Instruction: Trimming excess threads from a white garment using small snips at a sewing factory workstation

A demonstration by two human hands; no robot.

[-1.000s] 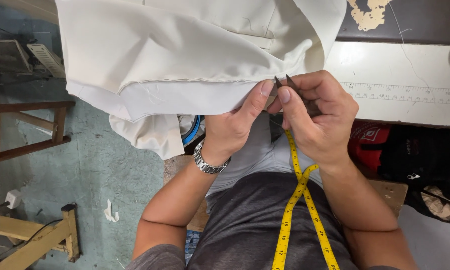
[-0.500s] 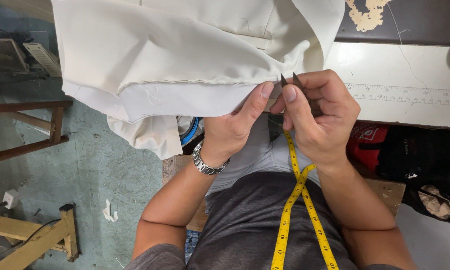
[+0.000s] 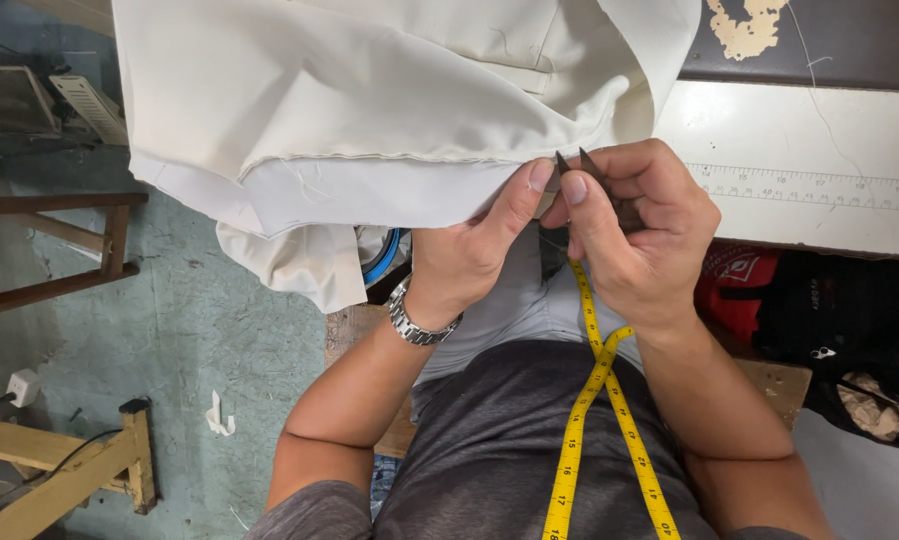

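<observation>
A cream white garment (image 3: pixel 369 110) hangs down from the table edge in front of me. My left hand (image 3: pixel 474 245), with a metal watch at the wrist, pinches the garment's seamed edge between thumb and fingers. My right hand (image 3: pixel 639 235) grips small dark thread snips (image 3: pixel 577 165), whose two pointed blades stick up right at that seam, beside my left thumb. A yellow tape measure (image 3: pixel 599 400) hangs around my neck and crosses over my grey shirt.
A white table (image 3: pixel 809 160) with a printed ruler strip along its front lies to the right. Red and black bags (image 3: pixel 799 300) sit under it. Wooden frames (image 3: pixel 49 250) stand on the green floor at left, and a wooden stool is under me.
The snips' tips and my right hand have shifted slightly right along the seam. My left hand keeps its pinch on the cloth.
</observation>
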